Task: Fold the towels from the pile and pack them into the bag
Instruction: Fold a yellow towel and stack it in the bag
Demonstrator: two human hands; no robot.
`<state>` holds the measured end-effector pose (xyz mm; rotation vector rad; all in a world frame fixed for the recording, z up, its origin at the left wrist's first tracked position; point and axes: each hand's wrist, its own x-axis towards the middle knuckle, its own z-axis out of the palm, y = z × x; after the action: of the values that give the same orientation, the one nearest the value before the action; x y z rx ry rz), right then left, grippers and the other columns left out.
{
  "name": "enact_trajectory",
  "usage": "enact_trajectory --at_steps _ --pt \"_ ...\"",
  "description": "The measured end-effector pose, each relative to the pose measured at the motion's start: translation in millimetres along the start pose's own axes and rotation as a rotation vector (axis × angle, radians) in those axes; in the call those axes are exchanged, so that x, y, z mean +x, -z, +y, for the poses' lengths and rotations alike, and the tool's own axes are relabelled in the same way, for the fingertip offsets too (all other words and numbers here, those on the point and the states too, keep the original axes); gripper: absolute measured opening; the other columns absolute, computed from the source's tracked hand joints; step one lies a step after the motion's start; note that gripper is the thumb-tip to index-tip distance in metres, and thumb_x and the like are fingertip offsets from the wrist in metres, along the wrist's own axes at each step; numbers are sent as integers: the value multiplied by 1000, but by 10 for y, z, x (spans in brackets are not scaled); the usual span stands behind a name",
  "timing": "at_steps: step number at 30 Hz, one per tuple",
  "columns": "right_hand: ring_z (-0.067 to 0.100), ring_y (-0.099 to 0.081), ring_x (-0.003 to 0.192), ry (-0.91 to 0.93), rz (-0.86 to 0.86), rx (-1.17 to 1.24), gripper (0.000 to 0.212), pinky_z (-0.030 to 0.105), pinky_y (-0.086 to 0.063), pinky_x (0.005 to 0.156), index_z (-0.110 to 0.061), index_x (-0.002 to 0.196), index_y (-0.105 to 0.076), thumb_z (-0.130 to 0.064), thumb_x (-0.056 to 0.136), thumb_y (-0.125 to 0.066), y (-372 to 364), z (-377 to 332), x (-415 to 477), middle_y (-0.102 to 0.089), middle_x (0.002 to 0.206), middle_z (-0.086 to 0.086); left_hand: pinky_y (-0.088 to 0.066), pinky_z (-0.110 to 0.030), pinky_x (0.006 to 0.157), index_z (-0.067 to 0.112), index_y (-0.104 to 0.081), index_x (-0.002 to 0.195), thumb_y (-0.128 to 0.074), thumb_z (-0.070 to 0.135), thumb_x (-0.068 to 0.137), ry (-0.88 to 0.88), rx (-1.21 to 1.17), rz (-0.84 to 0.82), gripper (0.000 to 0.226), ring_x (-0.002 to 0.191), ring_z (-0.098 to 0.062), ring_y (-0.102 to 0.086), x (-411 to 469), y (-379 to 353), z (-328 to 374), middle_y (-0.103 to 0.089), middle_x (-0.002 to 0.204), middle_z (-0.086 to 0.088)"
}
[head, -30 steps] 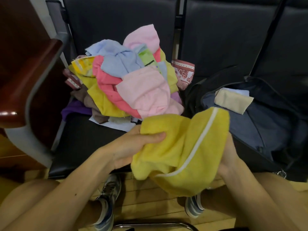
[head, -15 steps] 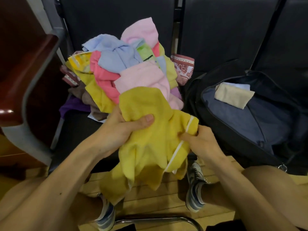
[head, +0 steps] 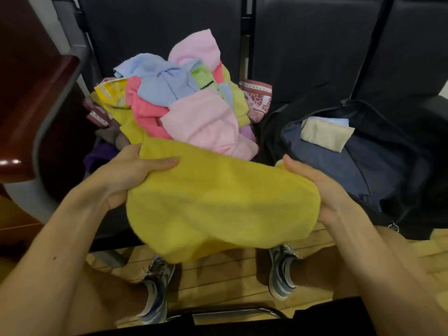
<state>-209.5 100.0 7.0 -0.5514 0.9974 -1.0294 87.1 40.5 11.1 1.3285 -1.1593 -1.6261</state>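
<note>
A yellow towel [head: 218, 204] is stretched between my two hands in front of me, sagging in the middle. My left hand [head: 128, 175] grips its left edge, thumb on top. My right hand [head: 312, 183] holds its right edge with the fingers tucked under the cloth. Behind it a pile of towels [head: 184, 105] in pink, blue, coral, yellow and green lies heaped on a black seat. At the right an open dark bag [head: 358, 166] holds a folded beige towel [head: 324, 137] with a pale blue one [head: 337, 121] beneath it.
Black chair backs [head: 169, 25] rise behind the pile and the bag. A dark red wooden armrest [head: 31, 112] juts in at the left. My knees and shoes [head: 155, 287] are below on a wooden floor, with a metal chair bar [head: 230, 311] near the bottom.
The yellow towel was bunched in both hands; now my hands have moved apart and the towel is spread wide between them. Its white stripe no longer shows.
</note>
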Motion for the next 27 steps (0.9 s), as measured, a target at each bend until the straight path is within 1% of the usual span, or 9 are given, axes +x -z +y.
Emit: enact_trajectory --at_steps 3,5,7,10,16,18,21,24,27 --pt "22 -65 82 342 199 54 30 36 -56 78 -14 84 -62 -35 73 -80 139 -47 49 -63 81 8 -60 -26 61 15 -68 115 -77 24 69 63 43 40 48 88 -18 -75 22 86 -39 -76 105 -4" --pt "21 -59 85 518 209 45 31 36 -52 81 -14 86 -55 -34 78 -78 211 -97 29 -57 86 8 -61 -29 65 16 -63 122 -80 28 67 44 20 151 58 92 -21 -74 60 127 -49 -74 111 -5" --pt "15 -57 78 617 247 -90 18 31 -51 74 -16 81 -53 -24 93 -63 228 -120 -23 -57 82 3 -58 -29 67 17 -55 130 -81 27 74 -23 -24 317 62 97 -20 -71 130 163 -63 -67 120 -6" --pt "8 -54 63 725 322 -322 17 25 -48 60 -17 81 -53 -18 97 -60 151 -99 -43 -55 66 -4 -57 -26 71 17 -56 132 -76 23 85 -143 -130 437 52 102 -15 -68 255 285 -102 -64 123 -3" --pt "21 -52 55 760 330 -428 13 31 -47 56 -16 91 -51 -10 96 -62 124 -88 23 -59 57 5 -51 -40 99 20 -63 133 -80 40 74 -49 -243 278 64 119 -21 -64 451 706 -204 -66 131 -4" --pt "19 -58 58 776 304 -479 10 31 -50 58 -13 103 -56 -9 96 -61 122 -96 36 -64 60 0 -55 -42 97 20 -65 129 -81 34 73 -44 -221 270 60 119 -23 -64 490 765 -252 -66 131 -7" --pt "11 -72 81 740 222 -528 26 25 -57 72 -8 117 -62 0 92 -64 129 -112 54 -75 81 -7 -60 -36 85 22 -79 98 -73 9 80 -108 -187 322 22 103 -19 -72 383 647 -185 -74 113 -8" --pt "10 -72 96 702 207 -601 40 23 -57 79 -10 122 -62 5 85 -70 145 -109 53 -74 99 -9 -60 -32 81 20 -74 97 -66 -9 80 -111 -4 256 35 95 -18 -73 307 610 -201 -76 102 -4" --pt "6 -72 91 759 263 -738 36 21 -57 80 -14 120 -66 -1 86 -72 116 -95 27 -74 93 -9 -58 -38 86 29 -71 95 -74 -9 78 -146 385 293 42 92 -21 -70 236 612 -290 -72 101 -5"
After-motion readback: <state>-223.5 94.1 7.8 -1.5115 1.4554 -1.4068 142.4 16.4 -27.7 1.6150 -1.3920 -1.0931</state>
